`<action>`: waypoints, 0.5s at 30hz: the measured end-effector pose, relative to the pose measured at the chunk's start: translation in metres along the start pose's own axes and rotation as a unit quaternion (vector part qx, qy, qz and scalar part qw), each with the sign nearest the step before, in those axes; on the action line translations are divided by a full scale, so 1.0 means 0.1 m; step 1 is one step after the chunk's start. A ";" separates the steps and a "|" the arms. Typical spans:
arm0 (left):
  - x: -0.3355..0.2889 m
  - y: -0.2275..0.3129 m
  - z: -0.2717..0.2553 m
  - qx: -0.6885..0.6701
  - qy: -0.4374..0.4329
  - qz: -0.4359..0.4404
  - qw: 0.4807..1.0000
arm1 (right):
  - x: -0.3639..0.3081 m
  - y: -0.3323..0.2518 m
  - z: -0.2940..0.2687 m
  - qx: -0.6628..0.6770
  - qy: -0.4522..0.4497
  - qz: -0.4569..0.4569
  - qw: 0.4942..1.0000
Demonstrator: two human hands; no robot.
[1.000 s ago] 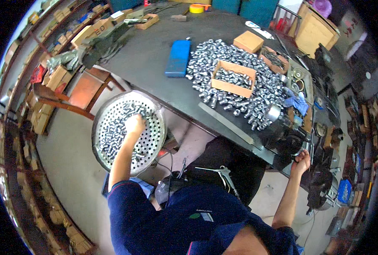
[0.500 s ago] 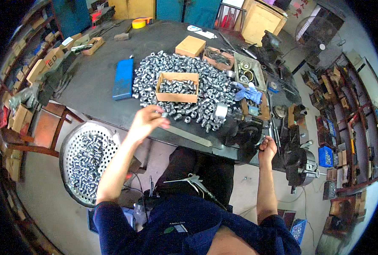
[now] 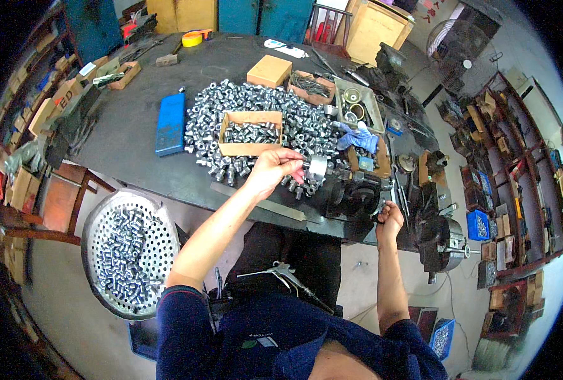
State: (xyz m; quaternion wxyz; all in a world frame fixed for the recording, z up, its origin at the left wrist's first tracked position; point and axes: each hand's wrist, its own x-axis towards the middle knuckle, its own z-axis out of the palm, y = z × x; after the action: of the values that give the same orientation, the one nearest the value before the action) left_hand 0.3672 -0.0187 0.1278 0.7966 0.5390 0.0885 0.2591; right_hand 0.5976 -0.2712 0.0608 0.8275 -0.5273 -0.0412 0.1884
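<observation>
My left hand (image 3: 275, 172) pinches a small metal fitting, mostly hidden by the fingertips, against the front of a silver cylindrical chuck (image 3: 317, 168). That chuck belongs to a small dark bench machine (image 3: 360, 195) at the table's near edge. On the machine's right side my right hand (image 3: 390, 218) is closed, its fingers curled around something I cannot make out. Behind my left hand, a cardboard box (image 3: 243, 149) of metal fittings stands amid a wide heap of loose metal fittings (image 3: 202, 117). A perforated metal basin (image 3: 167, 231) with more fittings sits at left.
A blue case (image 3: 170, 125) lies left of the heap. Behind it stand a closed cardboard box (image 3: 269, 71) and a tray (image 3: 376, 117) with rings. A blue glove (image 3: 360, 138) lies near the machine. An air gun (image 3: 281, 271) is at my lap; shelves (image 3: 528, 183) line the right.
My left hand has moved right, from in front of the cardboard box to the chuck, carrying the small fitting. My right hand stays closed beside the machine. The whole view has shifted slightly.
</observation>
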 end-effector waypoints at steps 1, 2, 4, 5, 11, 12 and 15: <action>0.01 0.00 0.01 -0.025 -0.001 0.007 1.000 | -0.02 0.01 0.00 0.002 0.002 -0.007 1.000; 0.01 0.00 0.01 -0.030 0.001 0.011 1.000 | -0.04 0.02 -0.01 0.004 0.004 -0.017 1.000; 0.00 -0.02 0.00 -0.004 -0.007 0.010 1.000 | -0.05 0.02 -0.04 0.008 0.015 -0.028 0.999; 0.00 -0.02 0.00 0.009 -0.010 0.010 1.000 | -0.06 0.02 -0.06 0.009 0.008 -0.034 0.999; 0.04 0.08 0.00 0.051 -0.038 -0.013 0.998 | -0.19 -0.26 -0.08 -0.028 -0.042 -0.033 0.998; 0.05 0.10 -0.01 0.067 -0.040 -0.017 0.997 | -0.30 -0.40 0.07 -0.045 -0.043 -0.036 0.997; 0.06 0.16 -0.02 0.095 -0.063 -0.015 0.993 | -0.22 -0.64 0.20 -0.065 -0.099 -0.073 0.990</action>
State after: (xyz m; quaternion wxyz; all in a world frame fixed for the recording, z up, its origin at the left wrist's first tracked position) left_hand 0.3665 -0.0097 0.1426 0.7497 0.6259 0.0706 0.2030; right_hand 0.5887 -0.2858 0.1296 0.7951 -0.5541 -0.1731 0.1754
